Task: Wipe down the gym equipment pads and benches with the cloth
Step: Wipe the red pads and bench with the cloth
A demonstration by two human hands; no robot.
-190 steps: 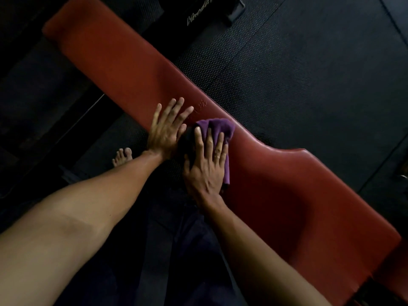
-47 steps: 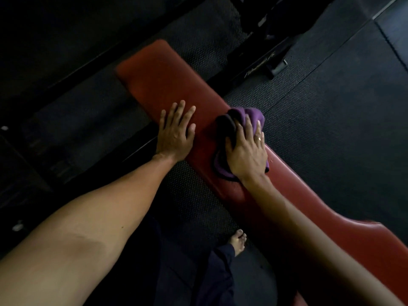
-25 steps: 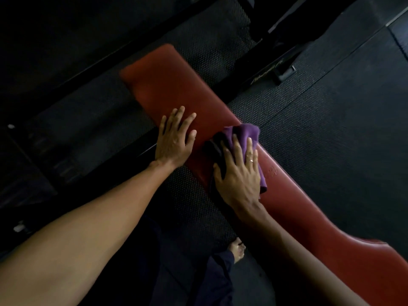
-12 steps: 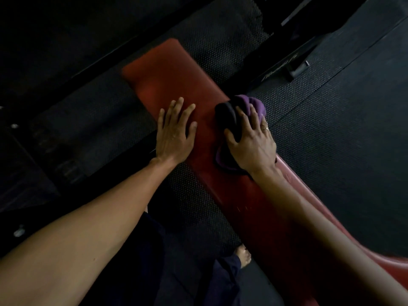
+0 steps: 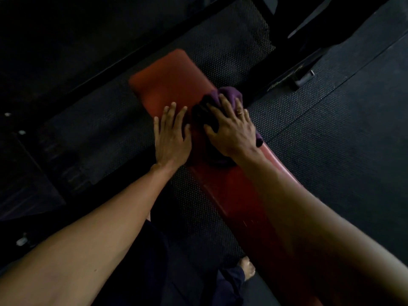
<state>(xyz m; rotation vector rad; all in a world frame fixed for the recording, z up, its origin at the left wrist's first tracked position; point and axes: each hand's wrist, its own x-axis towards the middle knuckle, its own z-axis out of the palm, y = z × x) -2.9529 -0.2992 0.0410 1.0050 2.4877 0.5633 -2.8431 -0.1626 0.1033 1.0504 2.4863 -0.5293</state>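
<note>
Purple cloth (image 5: 227,94) sits bunched near the frame's center, on the red bench pad (image 5: 167,80), and the right hand (image 5: 234,131) presses down on it with fingers spread. Left hand (image 5: 171,138) lies flat just beside, fingers straight on the pad, holding nothing. Black rubber floor (image 5: 331,140) all around.

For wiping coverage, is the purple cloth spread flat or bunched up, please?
Bunched: the purple cloth bulges in folds under the right hand on the red bench.
</note>
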